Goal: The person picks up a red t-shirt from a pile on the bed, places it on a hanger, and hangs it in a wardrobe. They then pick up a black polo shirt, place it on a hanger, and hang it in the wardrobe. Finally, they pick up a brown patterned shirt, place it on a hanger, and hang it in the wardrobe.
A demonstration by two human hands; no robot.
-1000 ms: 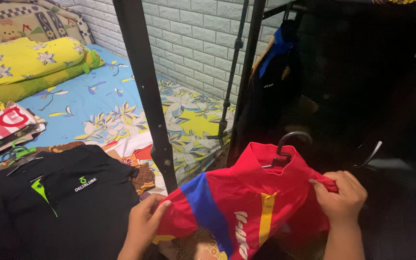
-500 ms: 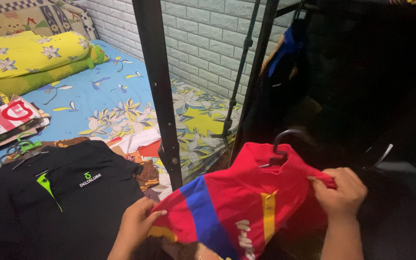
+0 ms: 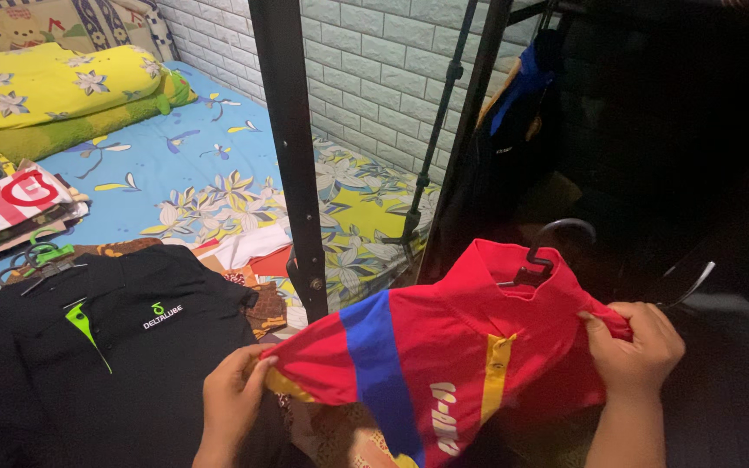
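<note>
Head view: one red polo shirt (image 3: 470, 347) with a blue band and yellow placket, hung on one black hanger (image 3: 543, 251), held above the bed (image 3: 192, 165) edge. Left hand (image 3: 231, 399) grip pinched closed on a sleeve hem; right hand (image 3: 639, 351) grip closed on the opposite shoulder. One black polo shirt (image 3: 97, 347) lies flat on the bed, left of it.

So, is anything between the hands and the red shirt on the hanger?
No. The left hand pinches the red shirt at its sleeve, the right hand grips its shoulder; nothing intervenes.
</note>
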